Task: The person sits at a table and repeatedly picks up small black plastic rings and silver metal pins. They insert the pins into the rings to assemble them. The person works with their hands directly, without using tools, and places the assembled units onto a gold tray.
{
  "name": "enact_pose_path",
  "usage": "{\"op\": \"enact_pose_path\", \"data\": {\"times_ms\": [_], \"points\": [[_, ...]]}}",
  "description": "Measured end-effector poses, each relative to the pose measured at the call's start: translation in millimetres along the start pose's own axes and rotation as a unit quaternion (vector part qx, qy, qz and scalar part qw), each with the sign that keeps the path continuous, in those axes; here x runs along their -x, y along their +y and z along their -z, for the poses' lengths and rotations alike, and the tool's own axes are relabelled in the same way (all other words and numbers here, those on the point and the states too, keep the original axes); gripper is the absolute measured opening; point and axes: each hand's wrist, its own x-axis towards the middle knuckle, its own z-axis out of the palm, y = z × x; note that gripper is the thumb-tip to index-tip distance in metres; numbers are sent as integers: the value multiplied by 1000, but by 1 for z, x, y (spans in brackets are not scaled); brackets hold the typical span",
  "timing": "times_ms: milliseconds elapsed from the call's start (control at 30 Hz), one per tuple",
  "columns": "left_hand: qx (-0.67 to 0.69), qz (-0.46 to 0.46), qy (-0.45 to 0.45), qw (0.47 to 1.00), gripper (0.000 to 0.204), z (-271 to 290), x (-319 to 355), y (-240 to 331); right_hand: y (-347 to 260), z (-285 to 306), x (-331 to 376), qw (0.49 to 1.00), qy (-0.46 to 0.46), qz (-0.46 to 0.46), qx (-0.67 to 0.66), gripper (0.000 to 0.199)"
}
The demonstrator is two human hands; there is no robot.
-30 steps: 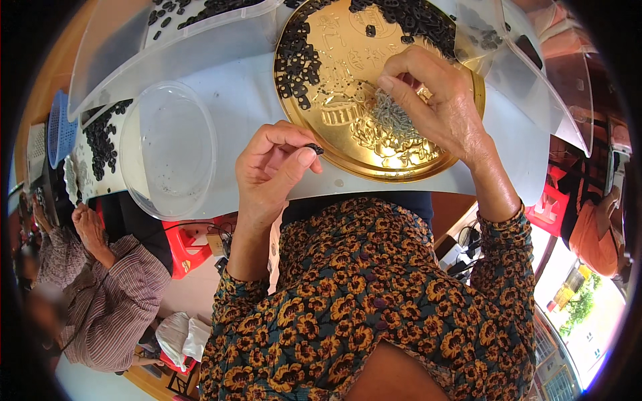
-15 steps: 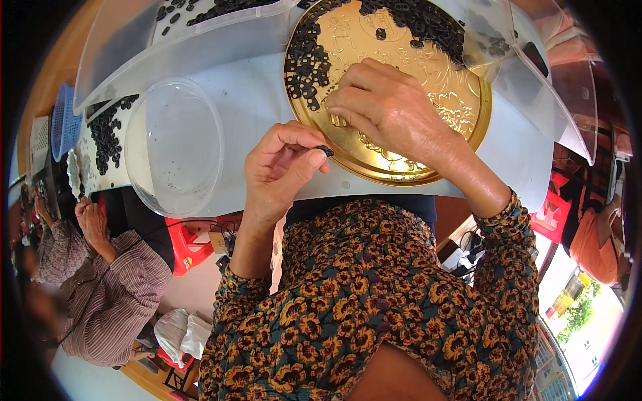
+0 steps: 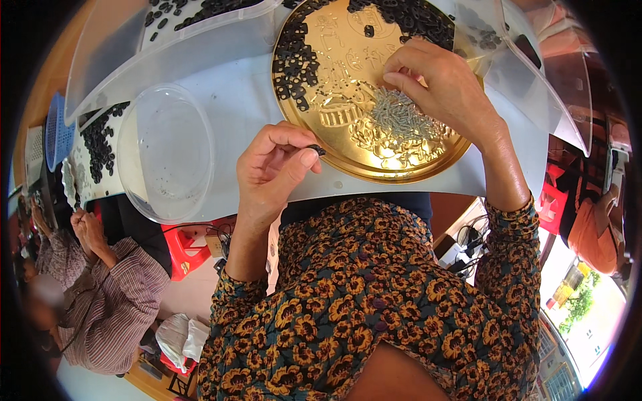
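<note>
My left hand [image 3: 271, 167] is just off the near left rim of a round golden tray [image 3: 334, 155]. Thumb and fingers pinch a small black plastic piece [image 3: 317, 150] there. Over the right half of the tray, my right hand [image 3: 449, 90] is curled with thumb and forefinger close together. What those fingertips hold, if anything, is too small to make out. Beneath that hand lies a heap of small grey metal pins [image 3: 404, 117]. Several loose black pieces [image 3: 294, 63] line the tray's left side, and more black pieces [image 3: 421, 21] crowd its far side.
A round clear tub [image 3: 167, 200] stands left of the tray. Clear plastic bins [image 3: 194, 50] are at the far left and on the right [image 3: 562, 100]. Black parts [image 3: 100, 150] lie beyond the tub, near a blue basket [image 3: 60, 134]. Another person [image 3: 114, 301] sits at left.
My right hand has moved right and away from the tray's middle, uncovering the pin heap. My left hand keeps its pinch on the black piece. The whole view has shifted slightly.
</note>
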Motion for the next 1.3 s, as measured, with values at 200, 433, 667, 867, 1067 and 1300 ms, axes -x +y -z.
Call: {"op": "enact_pose_path", "data": {"times_ms": [200, 433, 667, 867, 1067, 1300], "points": [[-7, -4, -9, 1000, 11, 1, -2, 0, -6, -3, 1, 999, -23, 9, 19, 14], [5, -9, -15, 1000, 13, 2, -3, -2, -8, -18, -6, 998, -5, 36, 54, 15], [-7, -3, -11, 1000, 11, 0, -2, -1, 0, -11, -8, 999, 12, 25, 40, 13], [14, -7, -9, 1000, 12, 2, -2, -4, 3, 1, -1, 997, -61, 35, -14, 14], [11, -5, -9, 1000, 12, 1, -3, -3, 3, -5, -3, 998, -60, 29, 6, 15], [-21, 0, -10, 1000, 11, -1, -2, 1, 15, -18, -9, 1000, -14, -1, -27, 14]]}}
